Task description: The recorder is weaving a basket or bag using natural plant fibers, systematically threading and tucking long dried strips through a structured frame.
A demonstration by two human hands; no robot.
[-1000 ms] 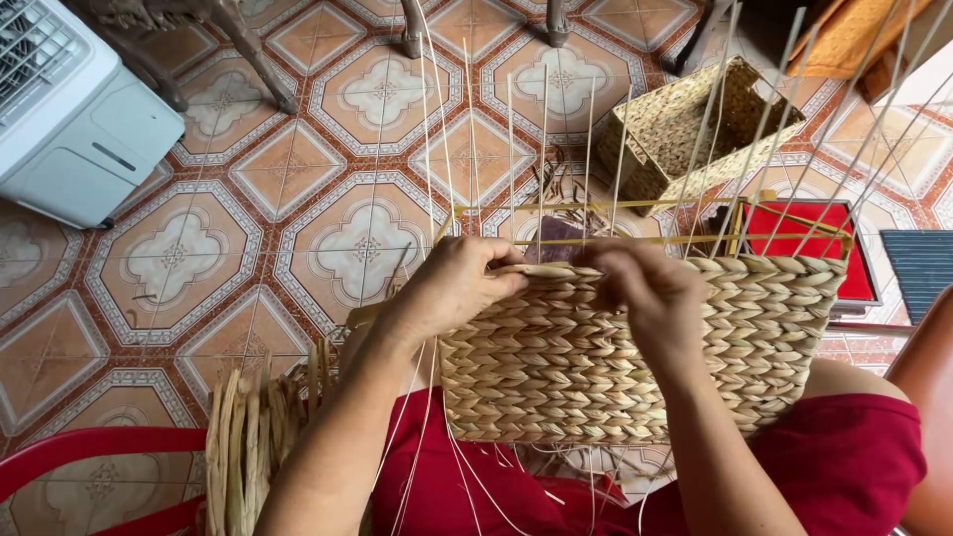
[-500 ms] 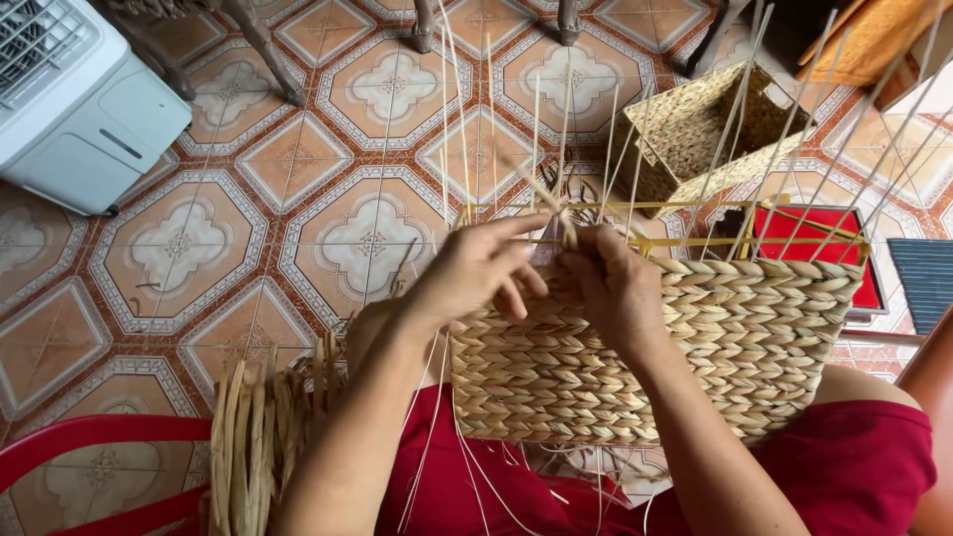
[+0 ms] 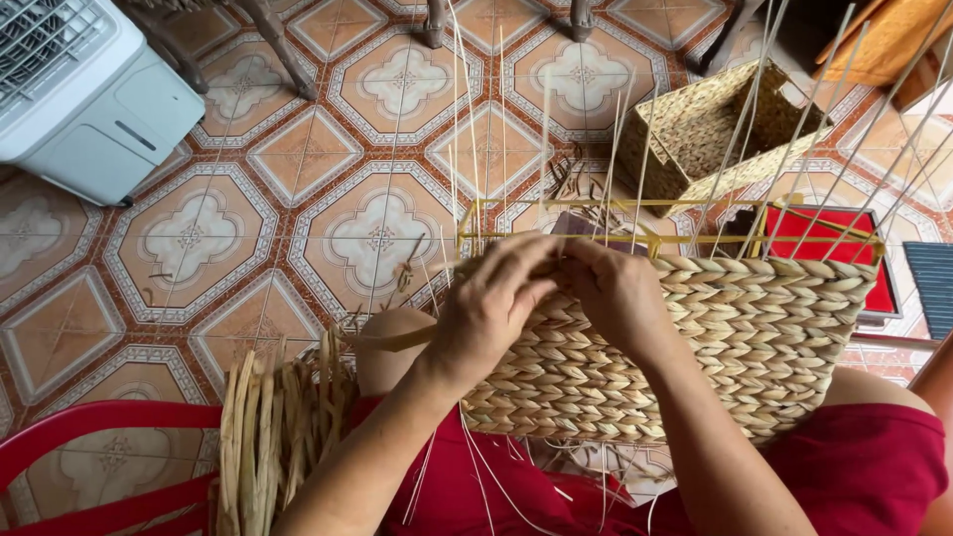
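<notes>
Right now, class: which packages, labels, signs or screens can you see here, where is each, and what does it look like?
None can be made out.
Nearest in kind: a finished woven basket, tan and box-shaped, on the tiled floor at upper right.
A white boxy appliance at upper left shows no readable screen.

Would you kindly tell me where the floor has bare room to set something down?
Bare patterned tile floor lies between the white plastic appliance and the half-woven straw basket. It is crowded near the finished woven basket and the dried straw bundle.

The person's left hand (image 3: 488, 310) and right hand (image 3: 617, 295) are bare, forearms uncovered, with plain red cloth garment (image 3: 874, 467) over the lap.
</notes>
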